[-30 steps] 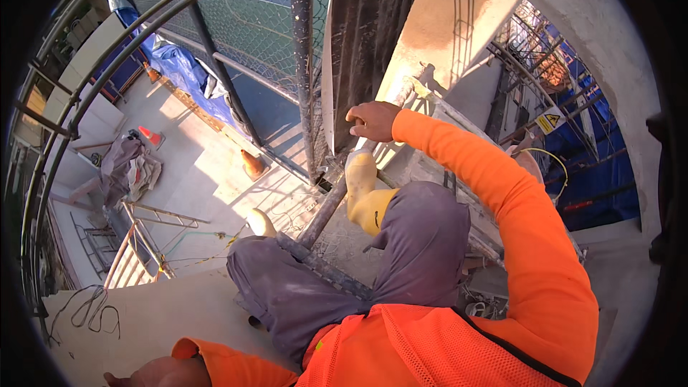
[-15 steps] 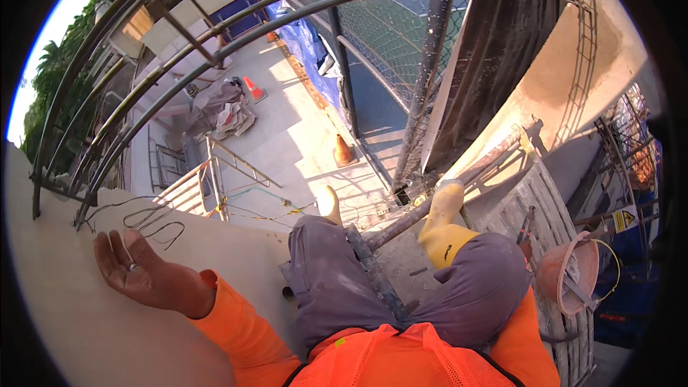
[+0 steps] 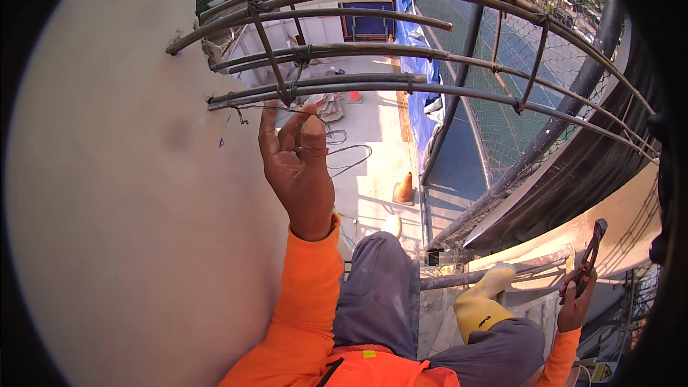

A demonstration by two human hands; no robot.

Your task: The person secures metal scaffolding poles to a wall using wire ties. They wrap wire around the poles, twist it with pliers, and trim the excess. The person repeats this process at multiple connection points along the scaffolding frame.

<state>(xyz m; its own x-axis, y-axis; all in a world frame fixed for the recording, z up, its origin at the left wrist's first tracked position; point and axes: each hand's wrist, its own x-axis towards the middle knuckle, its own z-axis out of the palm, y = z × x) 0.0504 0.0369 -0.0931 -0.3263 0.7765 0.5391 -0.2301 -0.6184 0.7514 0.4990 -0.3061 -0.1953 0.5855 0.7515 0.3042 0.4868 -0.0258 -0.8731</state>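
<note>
One bare left hand [image 3: 299, 175] had risen within reach of thin dark wire [image 3: 351, 147], grip unclear; apart, the right hand [image 3: 575, 307] clamped dark metal pincers [image 3: 592, 256].

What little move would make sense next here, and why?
Perhaps bring the pliers toward the lowest curved rebar: the right hand holds them well away from it, while the left hand is raised there, fingertips near the thin wire. Whether they grip it is unclear.
</note>
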